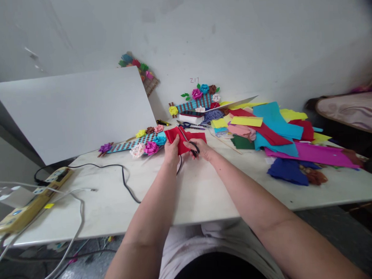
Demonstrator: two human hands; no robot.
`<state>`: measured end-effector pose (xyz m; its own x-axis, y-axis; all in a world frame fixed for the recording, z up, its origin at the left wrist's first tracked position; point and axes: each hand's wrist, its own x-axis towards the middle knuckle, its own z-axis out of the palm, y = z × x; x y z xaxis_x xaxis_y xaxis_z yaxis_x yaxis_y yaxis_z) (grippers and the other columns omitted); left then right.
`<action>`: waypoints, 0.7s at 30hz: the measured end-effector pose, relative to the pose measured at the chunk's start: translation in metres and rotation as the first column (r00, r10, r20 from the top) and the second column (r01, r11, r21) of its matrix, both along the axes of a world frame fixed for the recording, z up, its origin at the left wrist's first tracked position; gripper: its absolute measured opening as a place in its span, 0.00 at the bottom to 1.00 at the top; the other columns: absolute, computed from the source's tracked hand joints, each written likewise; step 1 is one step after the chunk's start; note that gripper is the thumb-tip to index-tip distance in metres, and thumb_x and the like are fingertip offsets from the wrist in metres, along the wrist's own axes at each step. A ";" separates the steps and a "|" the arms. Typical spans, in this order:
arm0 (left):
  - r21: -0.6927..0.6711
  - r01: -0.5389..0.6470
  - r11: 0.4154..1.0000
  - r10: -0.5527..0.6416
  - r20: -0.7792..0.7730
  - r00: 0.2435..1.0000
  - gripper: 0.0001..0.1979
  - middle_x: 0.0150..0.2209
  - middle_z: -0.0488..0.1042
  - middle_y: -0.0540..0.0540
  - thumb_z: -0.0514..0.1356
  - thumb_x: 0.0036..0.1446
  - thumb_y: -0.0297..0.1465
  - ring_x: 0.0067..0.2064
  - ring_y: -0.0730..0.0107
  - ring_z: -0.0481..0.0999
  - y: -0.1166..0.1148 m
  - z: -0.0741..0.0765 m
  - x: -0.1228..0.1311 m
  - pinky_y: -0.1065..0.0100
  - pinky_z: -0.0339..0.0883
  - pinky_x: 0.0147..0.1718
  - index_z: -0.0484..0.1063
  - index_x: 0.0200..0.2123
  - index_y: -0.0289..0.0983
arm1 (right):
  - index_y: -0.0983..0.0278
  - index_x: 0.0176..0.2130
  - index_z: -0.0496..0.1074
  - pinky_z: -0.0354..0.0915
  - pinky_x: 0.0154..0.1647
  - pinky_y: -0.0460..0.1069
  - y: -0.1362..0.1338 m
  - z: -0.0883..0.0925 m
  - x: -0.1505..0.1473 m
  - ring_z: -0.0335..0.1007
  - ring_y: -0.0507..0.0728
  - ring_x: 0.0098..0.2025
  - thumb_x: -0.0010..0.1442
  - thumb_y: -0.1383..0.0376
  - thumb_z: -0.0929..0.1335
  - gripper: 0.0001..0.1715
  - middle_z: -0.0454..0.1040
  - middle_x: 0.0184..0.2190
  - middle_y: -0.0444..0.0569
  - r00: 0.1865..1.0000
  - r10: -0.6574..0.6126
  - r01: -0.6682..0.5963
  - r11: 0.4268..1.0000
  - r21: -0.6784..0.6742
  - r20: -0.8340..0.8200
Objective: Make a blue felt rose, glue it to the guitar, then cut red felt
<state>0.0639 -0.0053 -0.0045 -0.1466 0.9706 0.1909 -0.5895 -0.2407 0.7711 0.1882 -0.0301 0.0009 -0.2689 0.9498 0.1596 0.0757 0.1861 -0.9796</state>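
Red crepe paper point(200, 136) is pinched in my left hand point(172, 147), its fingers closed on the left part of the sheet. My right hand point(198, 149) is wrapped round the black handles of a pair of scissors point(182, 133). The blades point up and to the left, lying across the red paper; whether they are parted I cannot tell. Just left of my hands lies a woven blue and brown strip point(124, 145) with paper flowers, among them a magenta flower point(151, 148).
Coloured paper sheets point(274, 123) are heaped on the right of the white table point(203, 196). A power strip point(31, 204) with cables sits at the left edge. A white board point(74, 115) and a flowered woven piece point(196, 103) lean against the wall.
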 end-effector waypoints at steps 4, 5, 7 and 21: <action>-0.008 -0.009 1.000 0.009 0.008 1.000 0.23 0.28 0.75 0.49 0.72 0.31 0.36 0.27 0.70 0.74 -0.001 0.001 0.000 0.67 0.67 0.34 0.70 0.32 0.34 | 0.64 0.24 0.60 0.50 0.07 0.40 0.001 -0.001 -0.001 0.60 0.47 0.11 0.50 0.52 0.70 0.21 0.65 0.12 0.38 1.000 -0.008 0.008 1.000 0.018 -0.003; -0.009 -0.009 1.000 0.010 0.010 1.000 0.23 0.28 0.75 0.49 0.72 0.31 0.36 0.28 0.70 0.74 -0.001 0.002 0.000 0.66 0.67 0.34 0.70 0.32 0.34 | 0.64 0.24 0.60 0.50 0.07 0.40 0.001 -0.002 -0.001 0.60 0.47 0.11 0.50 0.52 0.70 0.21 0.65 0.12 0.38 1.000 -0.007 0.007 1.000 0.022 -0.004; -0.008 -0.007 1.000 0.007 0.014 1.000 0.22 0.27 0.74 0.49 0.72 0.31 0.36 0.28 0.70 0.74 -0.002 0.003 0.000 0.66 0.67 0.35 0.70 0.31 0.35 | 0.64 0.24 0.60 0.49 0.07 0.40 0.003 -0.003 -0.001 0.60 0.47 0.11 0.50 0.53 0.71 0.21 0.65 0.12 0.38 1.000 -0.005 0.006 1.000 0.030 -0.008; -0.014 -0.003 1.000 0.003 0.006 1.000 0.21 0.29 0.75 0.47 0.71 0.33 0.36 0.29 0.68 0.75 -0.002 0.002 0.000 0.65 0.68 0.36 0.71 0.32 0.34 | 0.64 0.25 0.61 0.51 0.07 0.40 0.001 0.001 0.001 0.63 0.49 0.12 0.50 0.48 0.69 0.24 0.67 0.13 0.41 0.999 0.020 -0.021 1.000 -0.007 -0.028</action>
